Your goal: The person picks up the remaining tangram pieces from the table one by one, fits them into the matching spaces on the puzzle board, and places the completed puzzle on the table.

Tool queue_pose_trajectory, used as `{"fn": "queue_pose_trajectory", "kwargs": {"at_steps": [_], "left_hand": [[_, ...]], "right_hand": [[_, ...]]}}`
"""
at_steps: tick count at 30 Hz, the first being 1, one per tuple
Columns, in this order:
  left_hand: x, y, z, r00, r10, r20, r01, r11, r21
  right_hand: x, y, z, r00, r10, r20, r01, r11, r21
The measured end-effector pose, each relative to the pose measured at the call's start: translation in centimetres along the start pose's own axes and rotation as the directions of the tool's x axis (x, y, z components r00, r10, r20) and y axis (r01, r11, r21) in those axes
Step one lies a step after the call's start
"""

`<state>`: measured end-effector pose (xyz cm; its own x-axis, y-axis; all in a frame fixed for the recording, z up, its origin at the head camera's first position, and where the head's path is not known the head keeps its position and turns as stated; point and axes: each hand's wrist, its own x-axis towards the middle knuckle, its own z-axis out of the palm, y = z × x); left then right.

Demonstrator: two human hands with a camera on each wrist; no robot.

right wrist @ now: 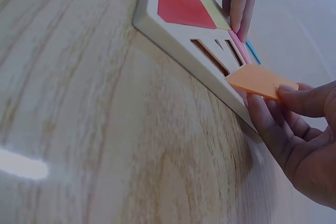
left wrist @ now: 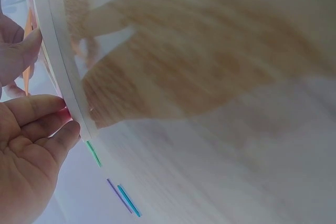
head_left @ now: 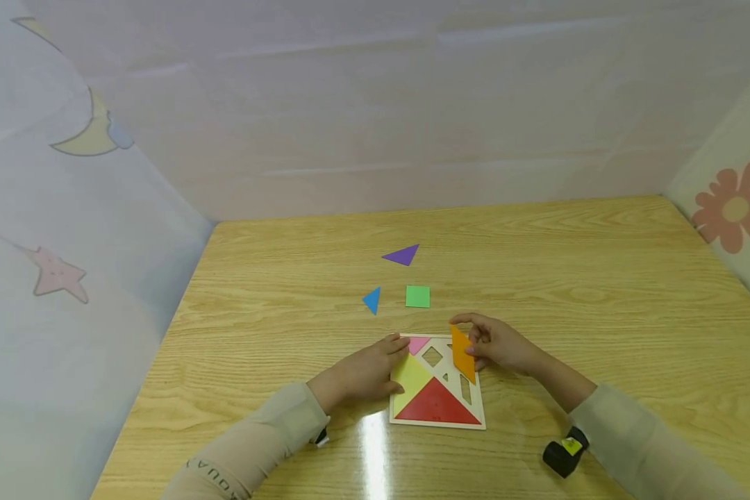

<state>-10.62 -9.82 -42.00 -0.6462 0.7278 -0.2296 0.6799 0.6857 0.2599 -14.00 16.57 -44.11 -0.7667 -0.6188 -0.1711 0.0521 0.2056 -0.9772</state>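
My right hand (head_left: 500, 345) pinches an orange parallelogram tangram piece (head_left: 462, 353) between thumb and fingers, tilted up over the right side of a white tangram board (head_left: 438, 425). In the right wrist view, the lower end of the orange piece (right wrist: 257, 81) is close to the board's cut-outs. My left hand (head_left: 367, 368) rests on the board's left edge with extended fingers, partly covering the pink piece (head_left: 418, 344) and the yellow triangle (head_left: 412, 378). A red triangle (head_left: 437, 403) lies in the board's near part.
Beyond the board, a green square (head_left: 418, 296), a blue triangle (head_left: 371, 300) and a purple triangle (head_left: 403, 255) lie on the wooden table (head_left: 275, 278). Pale cloth (head_left: 412, 125) hangs behind the table and at both sides.
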Motion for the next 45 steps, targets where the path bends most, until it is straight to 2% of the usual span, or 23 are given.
{"fn": "queue_pose_trajectory", "kwargs": {"at_steps": [10, 23, 33, 45], "left_hand": [[-0.04, 0.06, -0.03, 1.000, -0.006, 0.003, 0.006, 1.000, 0.008], [0.06, 0.01, -0.02, 1.000, -0.008, 0.004, 0.008, 1.000, -0.002], [0.05, -0.03, -0.09, 1.000, 0.002, 0.003, -0.002, 1.000, -0.012], [0.00, 0.01, -0.09, 1.000, 0.001, 0.004, -0.001, 1.000, -0.013]], "right_hand": [[-0.07, -0.11, 0.26, 1.000, 0.016, 0.008, -0.016, 1.000, 0.002], [-0.08, -0.51, 0.33, 1.000, 0.007, 0.007, -0.007, 0.997, -0.077], [-0.08, -0.56, 0.49, 1.000, -0.028, -0.002, 0.027, 0.975, -0.219], [-0.17, -0.59, 0.77, 1.000, -0.028, 0.005, 0.028, 0.951, -0.308]]}}
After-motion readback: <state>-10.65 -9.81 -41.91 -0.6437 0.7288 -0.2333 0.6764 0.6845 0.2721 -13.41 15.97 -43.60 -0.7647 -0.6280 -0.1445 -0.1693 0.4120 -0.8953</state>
